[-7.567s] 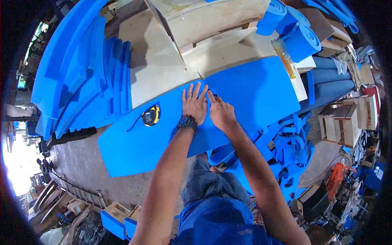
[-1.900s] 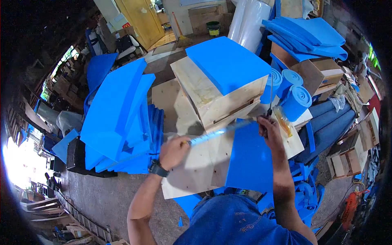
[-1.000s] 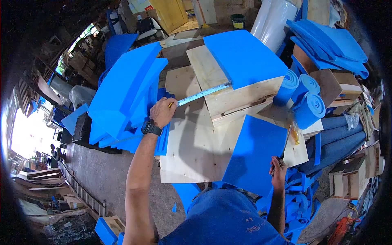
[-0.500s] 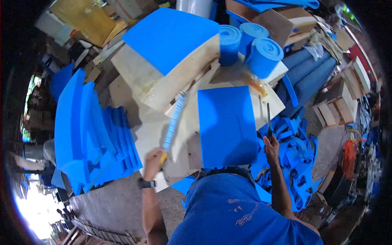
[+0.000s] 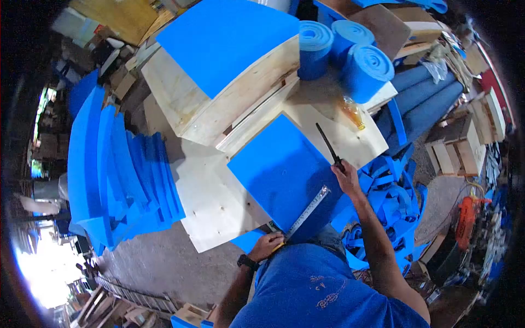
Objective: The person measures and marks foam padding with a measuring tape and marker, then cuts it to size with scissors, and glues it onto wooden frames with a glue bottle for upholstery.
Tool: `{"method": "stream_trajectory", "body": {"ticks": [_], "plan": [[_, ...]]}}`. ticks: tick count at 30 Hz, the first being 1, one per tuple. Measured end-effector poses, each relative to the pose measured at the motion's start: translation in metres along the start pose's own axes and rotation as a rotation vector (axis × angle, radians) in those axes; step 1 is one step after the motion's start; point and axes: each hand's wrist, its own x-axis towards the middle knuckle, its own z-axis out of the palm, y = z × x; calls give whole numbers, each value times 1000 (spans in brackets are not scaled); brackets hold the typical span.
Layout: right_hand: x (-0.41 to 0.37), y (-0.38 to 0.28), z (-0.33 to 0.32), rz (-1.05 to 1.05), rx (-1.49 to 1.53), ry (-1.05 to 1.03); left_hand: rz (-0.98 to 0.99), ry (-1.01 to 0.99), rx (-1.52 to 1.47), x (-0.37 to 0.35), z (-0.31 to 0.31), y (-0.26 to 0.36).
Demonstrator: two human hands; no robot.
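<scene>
A blue foam sheet [image 5: 284, 164] lies turned at an angle on a pale wooden board [image 5: 213, 191]. My left hand [image 5: 266, 246] is closed on a tape measure, at the sheet's near left edge. Its extended blade [image 5: 307, 211] crosses the near part of the sheet, up to the right. My right hand [image 5: 345, 178] grips the handle of a long dark knife [image 5: 327, 141], whose blade points up and left beside the sheet's right edge.
Stacked blue foam pieces [image 5: 117, 180] stand at the left. A foam-topped wooden box [image 5: 246, 87] and rolled blue foam [image 5: 367, 68] are at the back. Foam offcuts [image 5: 388, 202] lie at the right, near an orange tool [image 5: 466, 221].
The sheet has turned and shifted left. My left hand has moved right and toward my body, bringing the tape over the sheet. The knife in my right hand now tilts left.
</scene>
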Motion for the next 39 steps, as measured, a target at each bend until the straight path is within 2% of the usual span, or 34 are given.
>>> {"method": "stream_trajectory", "body": {"ticks": [1, 4, 6, 7, 9, 11, 12, 13, 14, 15, 16, 17, 20, 25, 28, 31, 37, 39], "plan": [[13, 3, 7, -34, -1, -24, -100, 20, -74, -6, 5, 8], [32, -20, 17, -76, -112, -94, -173, -33, -42, -13, 11, 24], [37, -30, 23, -115, -107, -97, -149, 98, 21, -22, 4, 52], [38, -20, 27, -173, 2, 4, -136, 162, 56, -24, -2, 59], [30, -25, 12, -76, -24, 12, -191, 415, 10, -28, -20, 50], [15, -39, 0, -48, -136, -14, -87, 608, 301, -26, -55, 14], [3, -47, -7, -66, -235, -43, -354, 662, -41, -22, -79, 20], [-9, -50, -10, -85, -335, -69, -263, 670, 175, -22, -109, 29], [-22, -45, -8, -209, -347, -87, -182, 722, 258, -21, -128, 11], [-37, -35, -4, -330, -356, -101, -275, 757, 195, -19, -147, 21], [-45, -30, -1, -448, -363, -114, -274, 743, 258, -19, -163, 20], [-51, -36, 3, -425, -367, -148, -257, 680, 304, -18, -180, 13], [-73, -72, 29, -375, -355, -269, -204, 664, 452, -12, -208, -9], [-77, -113, 69, -383, -372, -372, -237, 645, 410, -7, -225, -26], [-71, -132, 84, -468, -463, -379, -250, 610, 371, -4, -232, -27], [-68, -152, 93, -403, -486, -397, -262, 611, 377, -4, -234, -30], [-60, -117, 89, -431, -619, -297, -280, 585, 400, -11, -242, -31], [-60, -97, 86, -400, -486, -332, -258, 614, 401, -11, -241, -34]]}}
